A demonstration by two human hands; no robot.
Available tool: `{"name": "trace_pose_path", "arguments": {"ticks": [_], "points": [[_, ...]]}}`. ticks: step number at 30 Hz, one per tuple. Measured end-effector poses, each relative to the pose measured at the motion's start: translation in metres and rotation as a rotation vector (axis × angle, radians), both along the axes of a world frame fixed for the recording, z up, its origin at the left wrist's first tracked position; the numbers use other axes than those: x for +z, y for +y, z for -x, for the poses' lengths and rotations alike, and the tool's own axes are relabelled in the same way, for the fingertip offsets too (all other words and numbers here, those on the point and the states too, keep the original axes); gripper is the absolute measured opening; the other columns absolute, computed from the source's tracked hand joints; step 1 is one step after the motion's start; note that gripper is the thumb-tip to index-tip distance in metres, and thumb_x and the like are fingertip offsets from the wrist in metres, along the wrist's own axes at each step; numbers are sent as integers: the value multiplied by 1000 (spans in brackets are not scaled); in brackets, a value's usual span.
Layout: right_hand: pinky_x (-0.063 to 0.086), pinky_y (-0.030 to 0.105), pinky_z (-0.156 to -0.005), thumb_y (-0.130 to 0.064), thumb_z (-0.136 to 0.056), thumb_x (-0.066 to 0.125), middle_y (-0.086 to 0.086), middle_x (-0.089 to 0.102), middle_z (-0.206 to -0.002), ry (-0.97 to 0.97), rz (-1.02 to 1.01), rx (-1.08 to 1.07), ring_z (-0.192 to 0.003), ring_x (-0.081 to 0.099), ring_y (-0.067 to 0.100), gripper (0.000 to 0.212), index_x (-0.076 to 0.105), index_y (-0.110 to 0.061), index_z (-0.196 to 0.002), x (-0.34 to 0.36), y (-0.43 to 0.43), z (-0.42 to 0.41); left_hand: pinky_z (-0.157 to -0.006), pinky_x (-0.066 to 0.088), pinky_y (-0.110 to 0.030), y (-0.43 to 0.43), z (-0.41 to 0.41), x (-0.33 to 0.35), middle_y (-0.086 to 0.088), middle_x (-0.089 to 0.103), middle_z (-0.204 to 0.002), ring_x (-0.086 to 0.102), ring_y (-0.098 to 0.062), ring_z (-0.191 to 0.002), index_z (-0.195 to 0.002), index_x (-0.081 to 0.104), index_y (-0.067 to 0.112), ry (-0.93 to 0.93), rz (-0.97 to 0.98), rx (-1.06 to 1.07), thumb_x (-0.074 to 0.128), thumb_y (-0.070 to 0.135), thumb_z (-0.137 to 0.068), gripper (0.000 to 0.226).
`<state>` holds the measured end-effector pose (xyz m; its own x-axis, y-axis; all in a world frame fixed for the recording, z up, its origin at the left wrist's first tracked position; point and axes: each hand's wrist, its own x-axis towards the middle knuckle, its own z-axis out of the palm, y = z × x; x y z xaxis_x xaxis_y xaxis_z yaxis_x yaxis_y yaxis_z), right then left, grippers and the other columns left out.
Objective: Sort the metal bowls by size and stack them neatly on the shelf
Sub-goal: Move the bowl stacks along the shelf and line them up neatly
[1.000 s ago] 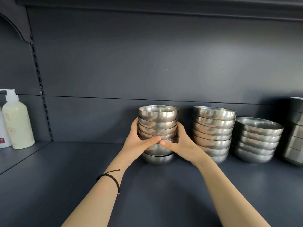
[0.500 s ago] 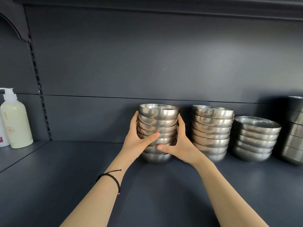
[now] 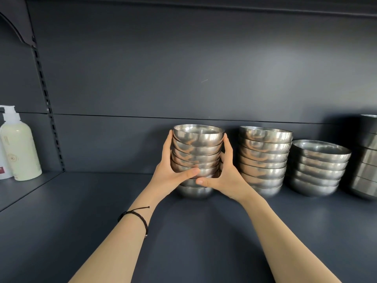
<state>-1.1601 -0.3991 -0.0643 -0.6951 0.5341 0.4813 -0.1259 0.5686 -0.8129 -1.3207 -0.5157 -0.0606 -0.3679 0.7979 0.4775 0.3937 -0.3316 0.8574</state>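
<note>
Clasping the stack of small steel bowls [image 3: 196, 152] from both sides, the left hand [image 3: 171, 176] and the right hand [image 3: 226, 178] curled round its middle, with the thumbs almost meeting in front. The stack seemed to rest on the shelf [image 3: 183, 231], just left of a stack of wider bowls [image 3: 263, 160]. Polished steel is stiff but probably slippery, and nested bowls may tilt. Together they are likely rather heavy, so a lower hold, near the bottom bowl, seemed safer.

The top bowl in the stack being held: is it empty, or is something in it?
Empty, as far as shows: the top bowl has only bare, shiny metal inside its rim.
</note>
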Motion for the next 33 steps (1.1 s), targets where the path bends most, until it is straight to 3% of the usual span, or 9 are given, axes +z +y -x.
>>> {"name": "trace_pose_path", "arguments": {"ticks": [6, 9, 15, 17, 20, 23, 29, 33], "points": [[36, 32, -116, -28, -61, 94, -10, 25, -159, 4, -51, -8, -143, 32, 1, 130, -4, -69, -135, -5, -3, 2, -114, 38, -41, -2, 0, 0, 22, 48, -144, 48, -1, -131, -140, 8, 70, -5, -11, 14, 86, 54, -60, 113], [38, 31, -114, -27, -59, 94, -17, 35, -151, 12, -46, -32, -137, 39, -3, 129, -2, -64, -138, -4, -2, 1, -116, 36, -43, 0, 1, -1, 21, 44, -148, 46, -5, -135, -140, 7, 70, -11, -18, 2, 86, 59, -59, 114], [40, 38, -114, -42, -55, 91, -31, 43, -137, -12, -34, -88, -132, 46, -2, 129, -1, -66, -142, -2, -1, 1, -116, 35, -39, 4, -2, -7, 29, 36, -149, 45, -5, -135, -145, -1, 63, -68, 0, -26, 82, 49, -66, 116], [39, 36, -114, -39, -59, 92, -32, 43, -133, -17, -19, -89, -129, 47, -7, 131, -2, -59, -147, -2, 0, 1, -116, 34, -34, 5, -2, -8, 33, 34, -146, 42, 1, -136, -148, -3, 59, -77, 0, -35, 83, 42, -71, 117], [38, 23, -109, -29, -67, 91, -39, 37, -127, -19, 0, -88, -115, 40, -28, 129, -5, -48, -152, -2, 0, 1, -109, 35, -22, 4, -1, -7, 43, 34, -138, 39, 14, -131, -151, -4, 52, -64, -2, -45, 81, 28, -79, 114], [35, 17, -104, -26, -69, 89, -42, 36, -126, -17, 11, -82, -110, 36, -36, 127, -4, -45, -153, -2, 0, 0, -109, 37, -24, 4, 1, -7, 33, 37, -144, 43, 12, -129, -152, -2, 51, -32, -3, -48, 85, 33, -75, 117], [36, 23, -109, -27, -69, 89, -38, 39, -128, -32, 44, -64, -119, 41, -25, 125, -4, -51, -150, -1, 0, 1, -113, 39, -43, 2, 6, -2, 16, 44, -148, 45, -5, -135, -135, 11, 73, -27, -11, -21, 88, 42, -64, 109], [33, 38, -117, -45, -64, 88, -6, 42, -149, -8, 140, -64, -139, 41, 6, 125, -5, -55, -148, 1, -1, 1, -113, 40, -45, 2, 6, 1, 15, 44, -149, 45, -7, -136, -131, 15, 76, -43, -18, -20, 89, 47, -60, 107]]}}
